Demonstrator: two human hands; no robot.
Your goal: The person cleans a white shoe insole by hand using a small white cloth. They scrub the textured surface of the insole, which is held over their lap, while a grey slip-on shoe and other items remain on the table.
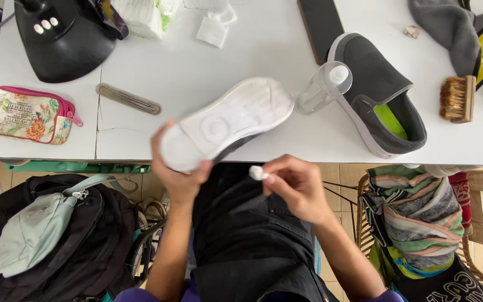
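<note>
Your left hand (181, 178) grips one grey shoe (227, 122) by the heel, white sole up, over the near edge of the white desk (197, 72). Your right hand (297, 187) pinches a small white wad (257, 173) just right of that shoe. Beyond the shoe lie a second grey shoe (381, 92), one clear bottle (324, 86) and one brush (457, 99); tiled floor shows below.

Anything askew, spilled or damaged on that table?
No spill or damage visible. Only oddities: the clear bottle lies on its side against the grey shoe, and the left hand holds the other shoe sole-up. The right hand pinches a small white wad.
</note>
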